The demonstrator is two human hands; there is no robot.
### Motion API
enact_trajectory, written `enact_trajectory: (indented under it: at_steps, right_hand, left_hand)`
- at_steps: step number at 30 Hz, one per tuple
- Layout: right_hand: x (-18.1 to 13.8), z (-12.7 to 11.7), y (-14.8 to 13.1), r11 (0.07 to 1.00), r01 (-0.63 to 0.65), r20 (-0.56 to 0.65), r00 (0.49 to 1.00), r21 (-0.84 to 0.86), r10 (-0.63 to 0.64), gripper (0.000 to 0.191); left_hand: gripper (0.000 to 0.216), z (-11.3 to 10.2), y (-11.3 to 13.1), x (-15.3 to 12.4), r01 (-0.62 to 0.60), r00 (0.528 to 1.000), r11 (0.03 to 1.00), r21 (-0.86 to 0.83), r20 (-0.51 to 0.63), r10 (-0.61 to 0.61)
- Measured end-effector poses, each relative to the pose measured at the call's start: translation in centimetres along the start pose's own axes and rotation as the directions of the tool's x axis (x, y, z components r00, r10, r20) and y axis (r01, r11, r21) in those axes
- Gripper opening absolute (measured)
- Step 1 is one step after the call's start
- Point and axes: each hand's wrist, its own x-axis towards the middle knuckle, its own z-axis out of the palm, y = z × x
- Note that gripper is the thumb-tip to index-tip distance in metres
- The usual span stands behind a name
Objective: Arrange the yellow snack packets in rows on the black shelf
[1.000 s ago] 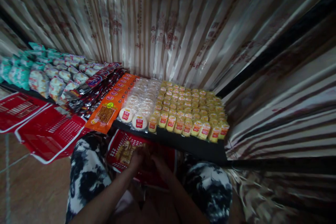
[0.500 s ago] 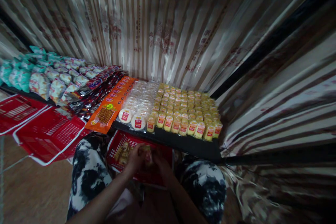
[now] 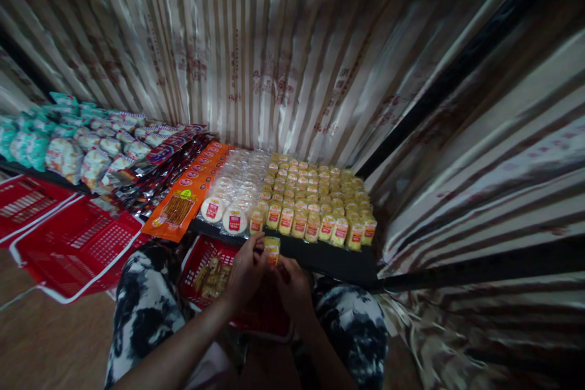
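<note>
Between my hands, at the front edge of the black shelf [image 3: 311, 256], is a small yellow snack pack [image 3: 272, 248] with a red and white label. My left hand [image 3: 249, 267] closes its fingers on the pack's left side. The fingers of my right hand [image 3: 291, 285] are bent and pinched at its lower right. Just behind stand rows of matching yellow snack packs [image 3: 313, 225]. Below my hands a red basket [image 3: 188, 268] sits between my knees, with several more wrapped yellow packs [image 3: 212, 278] in its left part.
Left of the yellow rows lie clear-wrapped round white packs [image 3: 234, 221], an orange snack bag [image 3: 176, 210], dark red bags [image 3: 146, 180] and teal-and-white bags [image 3: 68, 149]. More red baskets [image 3: 77, 250] stand at the left. A striped curtain [image 3: 256, 42] hangs behind the shelf.
Both hands have risen from over the basket to the shelf's front edge, bringing the yellow snack pack up, its label now facing me. The camera view has shifted slightly.
</note>
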Motion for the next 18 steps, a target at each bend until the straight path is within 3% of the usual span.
enact_trajectory:
  at_steps: [5, 9, 13, 18]
  right_hand:
    - [1.8, 0.2, -0.5, 1.0, -0.017, -0.064, 0.998, -0.002, 0.017, 0.034]
    - [3.1, 0.5, -1.2, 0.996, -0.076, -0.154, 0.986, -0.037, 0.069, 0.031]
    - [4.2, 0.7, -1.8, 0.978, -0.085, -0.209, 0.977, -0.19, 0.045, 0.029]
    - [4.8, 1.5, -1.5, 0.942, -0.066, -0.227, 0.974, -0.33, -0.011, 0.03]
  left_hand:
    - [0.043, 0.6, 0.4, 0.6, -0.047, 0.998, 0.996, -0.071, -0.049, 0.044]
    - [0.042, 0.9, -0.4, 0.6, -0.125, 0.987, 0.99, 0.066, -0.089, 0.131]
    - [0.037, 1.0, -1.7, 0.6, -0.257, 0.965, 0.949, 0.181, -0.002, 0.262]
    - [0.038, 1.3, -3.1, 0.9, -0.349, 0.937, 0.914, 0.207, 0.09, 0.337]
